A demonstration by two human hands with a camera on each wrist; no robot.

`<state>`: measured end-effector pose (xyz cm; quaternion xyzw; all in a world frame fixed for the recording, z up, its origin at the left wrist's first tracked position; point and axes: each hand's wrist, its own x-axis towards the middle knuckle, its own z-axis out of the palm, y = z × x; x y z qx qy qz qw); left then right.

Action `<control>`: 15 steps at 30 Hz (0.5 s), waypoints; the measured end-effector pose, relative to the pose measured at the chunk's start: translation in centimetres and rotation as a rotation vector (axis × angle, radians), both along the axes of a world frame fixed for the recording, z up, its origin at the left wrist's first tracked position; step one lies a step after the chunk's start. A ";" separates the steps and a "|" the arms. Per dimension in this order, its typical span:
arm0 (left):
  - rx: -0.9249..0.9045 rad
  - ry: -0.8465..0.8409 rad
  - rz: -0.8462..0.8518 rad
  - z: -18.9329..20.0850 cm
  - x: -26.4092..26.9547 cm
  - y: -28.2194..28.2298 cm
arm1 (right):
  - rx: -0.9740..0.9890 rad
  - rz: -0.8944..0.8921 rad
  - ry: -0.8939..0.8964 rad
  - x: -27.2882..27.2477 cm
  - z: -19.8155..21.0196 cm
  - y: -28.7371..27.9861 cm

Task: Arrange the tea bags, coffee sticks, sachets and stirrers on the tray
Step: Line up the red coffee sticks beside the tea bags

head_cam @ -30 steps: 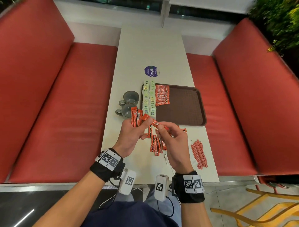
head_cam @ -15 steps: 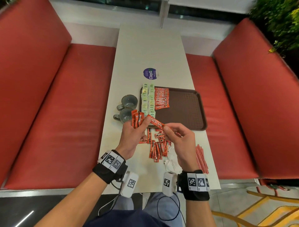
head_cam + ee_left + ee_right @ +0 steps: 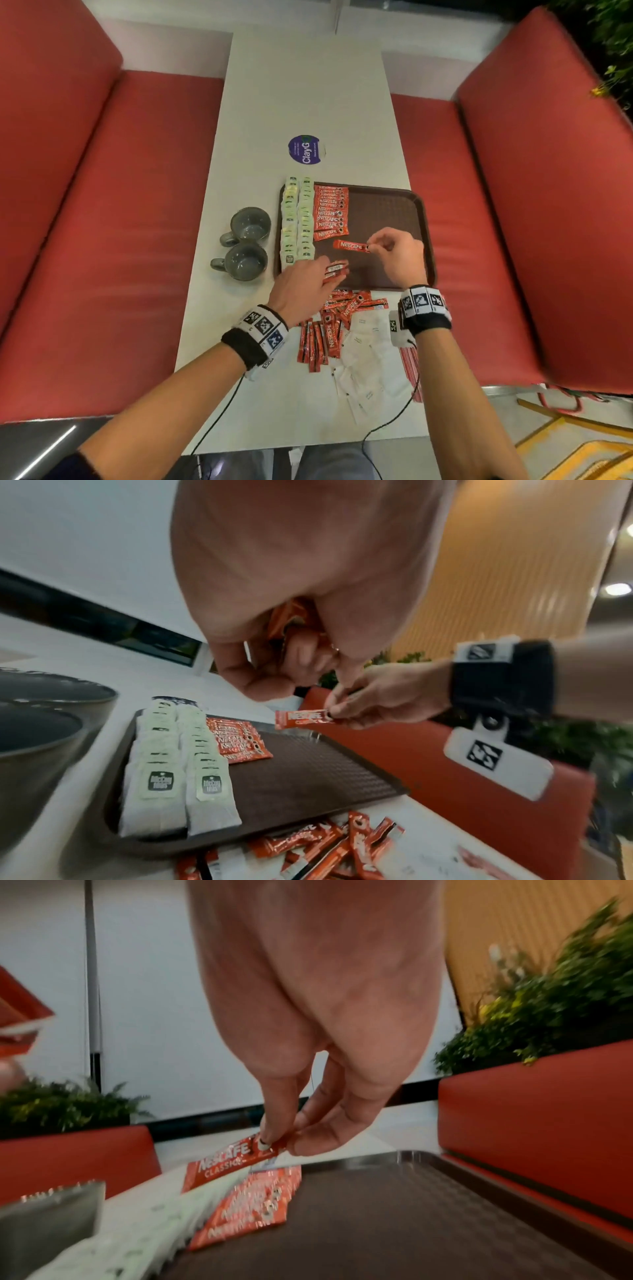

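The right hand's fingertips (image 3: 265, 1141) pinch one end of a coffee stick (image 3: 351, 246), which a second ago was held in front of the tray (image 3: 394, 205) and now hangs over it, just short of the row of sticks (image 3: 330, 212) laid there. So one more stick is about to join the row. The left hand (image 3: 301, 291) has come over the tray's near edge, gripping a small bundle of sticks (image 3: 336, 270). Beside the row lie the tea bags (image 3: 178, 777). The stick reads "NESCAFE CLASSIC", the tea tags "McCoy teas", and a round sticker (image 3: 305, 149) beyond the tray "ClayG". Short of the tray wait loose sticks (image 3: 339, 318), white sachets (image 3: 363, 370) and stirrers (image 3: 411, 370).
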<state>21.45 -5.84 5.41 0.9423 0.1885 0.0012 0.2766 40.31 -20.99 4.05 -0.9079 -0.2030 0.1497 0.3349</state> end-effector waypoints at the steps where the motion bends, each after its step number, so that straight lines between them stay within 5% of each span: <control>1: 0.046 0.029 -0.023 -0.7 1.0 -0.3 | -0.030 0.027 0.015 1.1 -1.1 0.7; 7: 0.278 0.242 -0.108 -3.1 5.7 -1.1 | -0.087 0.196 0.028 4.8 -4.9 4.4; 15: 0.350 0.309 -0.075 -5.4 8.3 0.5 | -0.037 0.177 0.079 5.7 -8.3 6.3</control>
